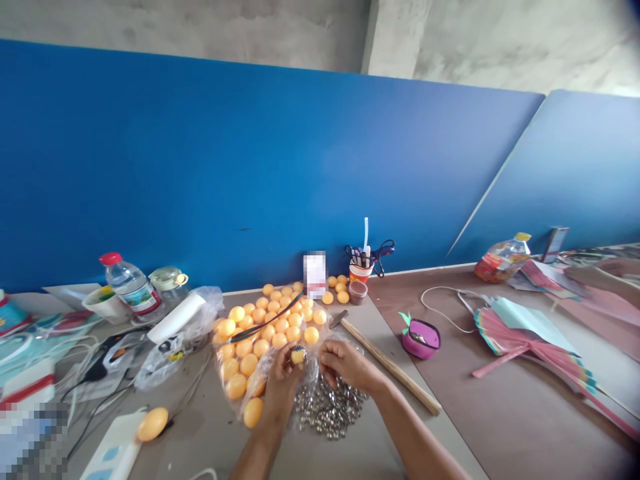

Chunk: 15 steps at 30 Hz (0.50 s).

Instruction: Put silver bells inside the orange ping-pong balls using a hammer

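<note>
Gripping a small yellowish piece (298,355) between thumb and fingertips, the left hand (286,371) has it raised just above the tabletop (367,457), I judge so its near face can be seen and reached. I have the right hand (349,362) close beside it but apart, thumb and fingertips drawn together; whether they pinch something tiny, I cannot tell. Shiny metal pieces (333,410) lie heaped below the hands, probably there to spare my arms long reaches. Orange balls (268,331) rest left of and beyond the left hand, in a clear bag (265,365) that likely stops them rolling; a dark strip (265,325) lies across them. The hammer (390,365) lies slantwise right of the heap, handle towards me, which seems handy for grasping. Farther right, the purple pouch (423,349) sits open, perhaps for easy access to its contents.
</note>
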### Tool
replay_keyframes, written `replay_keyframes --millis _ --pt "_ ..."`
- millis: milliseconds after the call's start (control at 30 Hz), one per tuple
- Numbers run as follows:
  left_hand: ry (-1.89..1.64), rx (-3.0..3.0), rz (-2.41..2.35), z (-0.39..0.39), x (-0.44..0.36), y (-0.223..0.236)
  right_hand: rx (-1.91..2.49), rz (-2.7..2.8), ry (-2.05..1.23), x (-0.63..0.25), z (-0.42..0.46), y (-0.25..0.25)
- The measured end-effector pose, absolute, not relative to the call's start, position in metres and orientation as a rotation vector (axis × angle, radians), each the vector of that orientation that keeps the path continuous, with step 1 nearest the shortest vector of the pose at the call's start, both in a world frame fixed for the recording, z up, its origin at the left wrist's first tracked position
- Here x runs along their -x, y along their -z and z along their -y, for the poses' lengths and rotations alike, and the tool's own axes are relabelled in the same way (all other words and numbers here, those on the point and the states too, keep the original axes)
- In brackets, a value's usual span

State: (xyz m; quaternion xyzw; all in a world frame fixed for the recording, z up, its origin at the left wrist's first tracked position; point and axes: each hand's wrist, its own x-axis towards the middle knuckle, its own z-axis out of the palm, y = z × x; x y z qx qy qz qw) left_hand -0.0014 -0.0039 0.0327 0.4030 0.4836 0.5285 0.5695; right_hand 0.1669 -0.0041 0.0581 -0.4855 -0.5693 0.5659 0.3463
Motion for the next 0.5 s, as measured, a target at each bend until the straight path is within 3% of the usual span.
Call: replay_keyframes --millis 300,500 --pt "-1.218 -1.011 -1.103 0.004 0.008 -0.033 1.063 0.854 -1.681 -0.173 -0.005 -0.054" --pt "-1.24 -0.962 -1.078 0.004 0.005 -0.03 1.167 1.024 -1.599 -0.178 -0.004 -0.058"
